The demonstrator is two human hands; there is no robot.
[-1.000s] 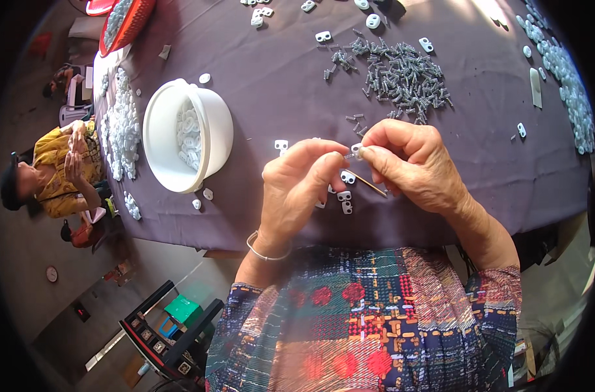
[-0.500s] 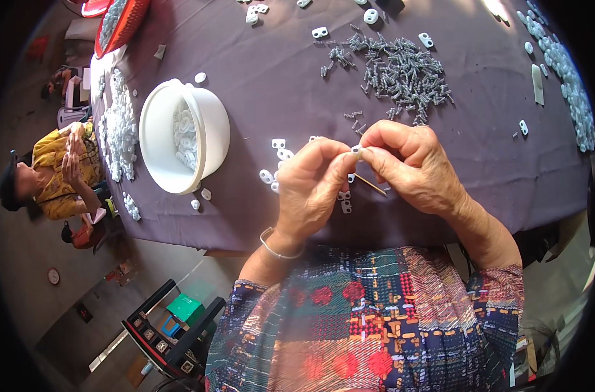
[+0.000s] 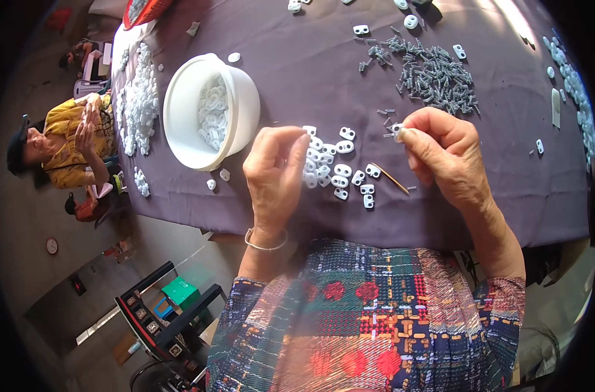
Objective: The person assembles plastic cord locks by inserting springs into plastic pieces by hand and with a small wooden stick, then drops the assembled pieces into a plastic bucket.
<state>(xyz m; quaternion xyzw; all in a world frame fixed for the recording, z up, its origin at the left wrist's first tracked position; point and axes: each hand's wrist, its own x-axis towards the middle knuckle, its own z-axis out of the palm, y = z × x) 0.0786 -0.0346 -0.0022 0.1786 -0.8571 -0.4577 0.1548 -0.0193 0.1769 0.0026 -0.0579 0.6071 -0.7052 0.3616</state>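
Observation:
Between the thumb and index finger of my right hand [image 3: 444,153] is a small white two-hole cord lock [image 3: 397,132], held up over the table. My left hand [image 3: 274,176] is raised apart from it, thumb and index fingertips brought together; whatever they pinch is too small to make out. Just beyond those fingertips lies a cluster of white cord-lock pieces [image 3: 323,157], partly hidden by the hand. More two-hole pieces [image 3: 367,189] rest between my hands, beside a thin brass-coloured rod [image 3: 392,178]. A heap of small metal springs [image 3: 438,78] lies beyond my right hand.
A white tub [image 3: 245,98] of white pieces stands tilted-looking at left. Farther left is a pile of white pieces [image 3: 139,98], below a red basket [image 3: 147,13]. More pieces [image 3: 575,91] line the right edge. A person in yellow [image 3: 75,130] sits across the table's left side.
My hands have come apart: the left has drawn away leftward, while the right keeps the cord lock. The whole view has shifted, so the table's contents appear farther right and higher.

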